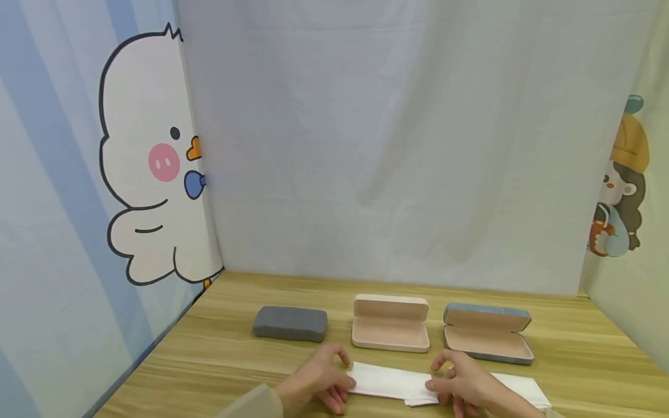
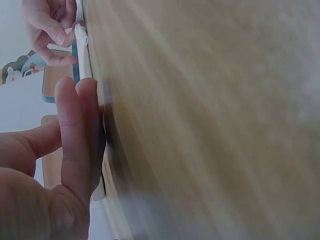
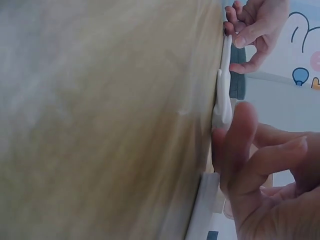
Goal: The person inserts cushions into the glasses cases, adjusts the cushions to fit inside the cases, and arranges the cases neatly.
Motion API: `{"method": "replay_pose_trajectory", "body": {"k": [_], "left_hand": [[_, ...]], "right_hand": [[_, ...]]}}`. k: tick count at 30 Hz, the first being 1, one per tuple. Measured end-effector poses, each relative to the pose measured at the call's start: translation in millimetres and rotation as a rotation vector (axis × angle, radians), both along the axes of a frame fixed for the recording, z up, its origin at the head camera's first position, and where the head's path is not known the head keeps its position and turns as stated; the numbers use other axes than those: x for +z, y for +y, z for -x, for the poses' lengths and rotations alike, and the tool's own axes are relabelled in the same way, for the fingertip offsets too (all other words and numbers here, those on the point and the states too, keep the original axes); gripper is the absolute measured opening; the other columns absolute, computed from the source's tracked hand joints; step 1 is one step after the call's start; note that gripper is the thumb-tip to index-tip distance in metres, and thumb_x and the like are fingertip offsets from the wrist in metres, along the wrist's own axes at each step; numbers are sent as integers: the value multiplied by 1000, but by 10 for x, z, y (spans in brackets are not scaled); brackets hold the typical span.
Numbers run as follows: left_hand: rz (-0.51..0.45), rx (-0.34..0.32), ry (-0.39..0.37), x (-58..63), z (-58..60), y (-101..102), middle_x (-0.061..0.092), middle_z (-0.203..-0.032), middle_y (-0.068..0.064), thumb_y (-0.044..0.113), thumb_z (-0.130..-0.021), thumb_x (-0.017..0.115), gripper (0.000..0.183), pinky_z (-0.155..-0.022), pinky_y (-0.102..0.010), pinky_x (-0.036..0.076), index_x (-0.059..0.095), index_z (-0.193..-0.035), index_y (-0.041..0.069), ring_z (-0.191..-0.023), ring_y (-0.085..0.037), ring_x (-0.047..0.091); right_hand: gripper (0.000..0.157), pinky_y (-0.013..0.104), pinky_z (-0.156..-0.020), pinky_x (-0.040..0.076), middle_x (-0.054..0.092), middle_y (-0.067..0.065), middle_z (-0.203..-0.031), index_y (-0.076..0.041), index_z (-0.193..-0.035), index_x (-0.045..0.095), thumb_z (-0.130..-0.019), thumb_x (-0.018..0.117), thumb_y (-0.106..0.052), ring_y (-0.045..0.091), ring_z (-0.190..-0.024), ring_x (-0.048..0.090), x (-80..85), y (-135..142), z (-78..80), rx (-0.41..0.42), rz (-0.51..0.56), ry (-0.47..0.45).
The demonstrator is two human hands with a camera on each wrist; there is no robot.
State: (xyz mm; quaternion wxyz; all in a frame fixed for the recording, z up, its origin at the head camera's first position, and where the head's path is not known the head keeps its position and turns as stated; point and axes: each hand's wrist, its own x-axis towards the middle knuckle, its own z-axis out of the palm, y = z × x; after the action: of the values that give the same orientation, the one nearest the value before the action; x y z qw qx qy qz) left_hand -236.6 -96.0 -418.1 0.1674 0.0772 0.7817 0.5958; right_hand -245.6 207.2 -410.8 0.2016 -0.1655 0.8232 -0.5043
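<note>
Wood-grained counter [image 1: 209, 348] carries a folded white cloth [image 1: 387, 381], its ends pinched by the left hand [image 1: 328, 378] and right hand [image 1: 464, 380], near an open pale case [image 1: 391, 334]; uneven tugging could skew its layers, or the right hand drag the second cloth [image 1: 522, 389].

Place: a cloth-walled booth around a desk [image 1: 225, 325]; the kind of building cannot be told.
Wood grain [image 1: 209, 357]: yellowish, across the desk top.
Back curtain [image 1: 366, 145]: plain, pale, creased, hanging along the far edge.
Left curtain [image 1: 52, 232]: blue-and-white striped, with a white cartoon bird [image 1: 141, 110] by the far left corner.
Right curtain [image 1: 653, 255]: pale, a hatted cartoon figure [image 1: 624, 180] near the far right corner.
</note>
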Motion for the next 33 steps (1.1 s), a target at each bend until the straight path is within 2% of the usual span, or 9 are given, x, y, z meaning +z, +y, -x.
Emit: {"method": "replay_pose_trajectory", "body": {"k": [6, 12, 18, 23, 27, 33], "left_hand": [[50, 35, 33, -26, 13, 90, 58, -52, -13, -13, -75, 69, 31, -36, -29, 53, 47, -93, 0, -35, -12, 54], [96, 73, 39, -16, 20, 160, 58, -52, -13, -17, -73, 68, 32, -37, -30, 54, 45, -89, -1, -34, -12, 53], [104, 60, 40, 20, 19, 186, 63, -56, -21, -19, -74, 66, 26, -39, -29, 55, 47, -83, -4, -37, -13, 57], [142, 53, 41, 30, 22, 217, 64, -57, -24, -19, -74, 64, 20, -39, -28, 55, 52, -75, -3, -37, -14, 59], [149, 37, 41, 19, 33, 221, 63, -53, -20, -18, -74, 62, 18, -39, -26, 54, 55, -68, -3, -37, -12, 58], [75, 26, -5, -29, 38, 184, 56, -46, -8, -18, -73, 57, 17, -37, -20, 51, 56, -64, -4, -35, -8, 54]], "right_hand": [[31, 10, -32, 33, 62, 2, -57, 1, -93, 53, -85, 73, -22, 0, -34, 49, -24, -24, 14, -8, -42, 2], [26, 10, -32, 32, 61, 2, -53, 2, -86, 54, -85, 72, -16, 0, -34, 50, -10, -62, 17, -35, -57, 13], [20, 8, -32, 33, 62, 2, -52, 3, -79, 58, -83, 73, -10, 0, -34, 51, 1, -81, 29, -45, -79, 13], [16, 7, -32, 33, 64, 2, -53, 3, -78, 60, -83, 71, -7, 0, -34, 51, -19, -90, 49, -32, -70, 10], [13, 7, -33, 33, 64, 2, -53, 3, -76, 62, -82, 70, -5, -1, -35, 51, -35, -106, 64, -36, -72, 6], [12, 7, -34, 32, 65, 1, -55, 2, -76, 63, -83, 70, -6, -1, -36, 51, -71, -113, 82, -35, -38, -32]]}}
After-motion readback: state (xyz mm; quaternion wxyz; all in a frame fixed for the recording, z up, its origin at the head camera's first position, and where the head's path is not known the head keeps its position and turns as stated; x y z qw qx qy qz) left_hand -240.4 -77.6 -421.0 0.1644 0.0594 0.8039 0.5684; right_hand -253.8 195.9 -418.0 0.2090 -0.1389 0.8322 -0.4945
